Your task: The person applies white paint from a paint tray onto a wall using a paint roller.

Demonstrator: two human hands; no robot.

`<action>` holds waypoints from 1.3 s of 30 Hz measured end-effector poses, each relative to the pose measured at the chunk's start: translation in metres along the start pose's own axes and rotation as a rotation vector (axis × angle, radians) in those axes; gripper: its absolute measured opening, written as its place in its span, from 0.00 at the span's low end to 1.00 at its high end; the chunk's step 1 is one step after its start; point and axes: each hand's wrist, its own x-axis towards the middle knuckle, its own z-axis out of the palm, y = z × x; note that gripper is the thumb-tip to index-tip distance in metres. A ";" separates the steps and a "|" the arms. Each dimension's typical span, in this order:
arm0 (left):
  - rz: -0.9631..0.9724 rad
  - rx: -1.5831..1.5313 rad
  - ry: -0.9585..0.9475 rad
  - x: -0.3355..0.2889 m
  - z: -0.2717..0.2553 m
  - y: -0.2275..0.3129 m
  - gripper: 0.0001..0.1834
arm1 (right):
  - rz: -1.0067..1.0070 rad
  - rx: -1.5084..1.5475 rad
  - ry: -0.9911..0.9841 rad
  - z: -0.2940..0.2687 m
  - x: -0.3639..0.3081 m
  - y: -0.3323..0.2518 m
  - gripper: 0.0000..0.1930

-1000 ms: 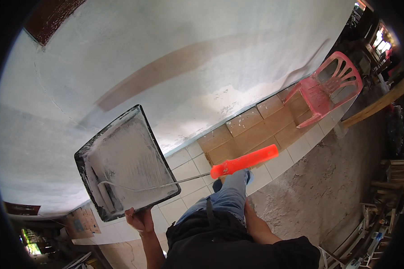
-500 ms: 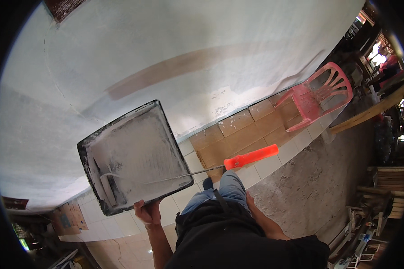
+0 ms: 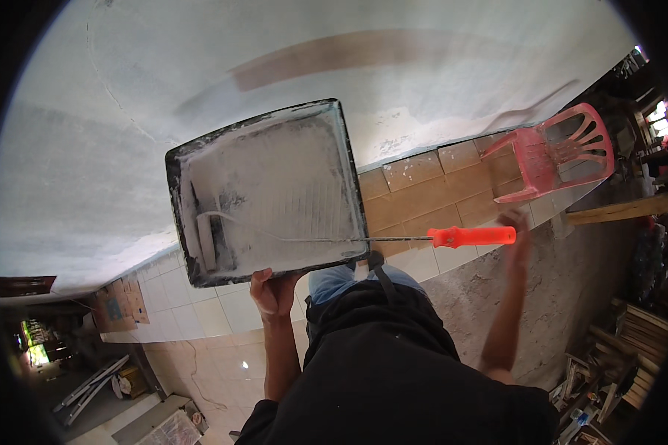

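Observation:
My left hand [image 3: 276,294] grips the near edge of a black paint tray [image 3: 353,185], its fingers wrapped under the rim. The tray is held up before me, its inside coated with grey-white paint. A paint roller lies in it, the roller head [image 3: 205,241] against the left side. The roller's wire frame crosses the tray, and its bright orange handle [image 3: 471,236] sticks out past the right rim. My right hand [image 3: 515,221] is at the outer end of this handle. Motion smears its fingers, so whether they touch the handle is unclear.
A painted wall [image 3: 237,44] with a bare brownish band rises ahead. Brown cardboard [image 3: 416,196] covers floor tiles along its foot. A red plastic chair [image 3: 542,163] stands at the right. Rough concrete [image 3: 453,297] borders the tiles, with stacked wood [image 3: 646,326] farther right.
The tray and roller have moved up and right in view, carried by my left hand. My right hand has come up from beside my leg to the handle's end.

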 end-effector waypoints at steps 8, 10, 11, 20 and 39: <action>-0.130 -0.011 -0.059 -0.007 -0.012 0.014 0.34 | -0.076 -0.904 -1.032 0.086 -0.077 -0.165 0.35; -0.192 0.010 -0.090 -0.007 -0.020 0.016 0.33 | -0.041 -0.992 -1.005 0.099 -0.092 -0.154 0.40; -0.198 0.009 -0.093 -0.007 -0.022 0.015 0.33 | -0.007 -1.086 -0.984 0.101 -0.097 -0.148 0.45; -0.260 -0.053 -0.176 -0.008 -0.035 0.021 0.33 | 0.061 -1.235 -1.227 0.102 -0.113 -0.110 0.32; -0.275 0.072 -0.105 -0.014 -0.019 0.038 0.37 | -0.134 -1.132 -1.099 0.094 -0.137 -0.111 0.17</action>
